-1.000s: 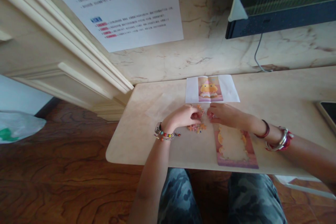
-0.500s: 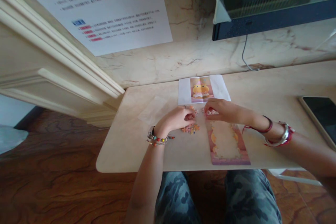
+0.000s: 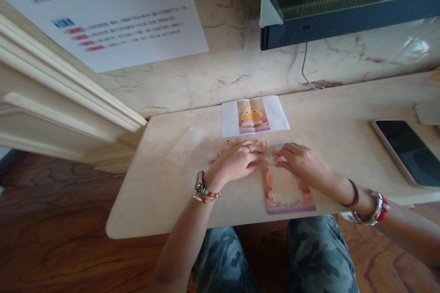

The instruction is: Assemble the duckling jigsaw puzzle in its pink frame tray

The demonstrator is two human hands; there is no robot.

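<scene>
A jigsaw puzzle board [image 3: 291, 210] with a pink and yellow printed border and a pale bare middle lies near the table's front edge. At its upper left is my left hand [image 3: 237, 160], thumb and fingers closed on a small puzzle piece that they mostly hide. Over the board's upper part, my right hand [image 3: 302, 160] pinches among pinkish pieces, its fingertips close to the left ones. Loose puzzle pieces [image 3: 233, 141] are scattered behind and beside my left hand, which partly covers them. Behind them lies a creased reference sheet [image 3: 280, 112] printed with a yellow cartoon figure.
A clear plastic bag [image 3: 182, 149] lies flat on the table [image 3: 144, 197] at left. To the right is a dark-screened phone or tablet [image 3: 409, 151]. A screen [image 3: 343, 23] overhangs the back, its cable [image 3: 304, 68] dropping to the tabletop. A printed notice [image 3: 137, 23] hangs on the wall.
My left hand has moved from the loose pieces rightward to the board's upper left. My right hand has shifted slightly over the board's top. The camera view has turned a little right.
</scene>
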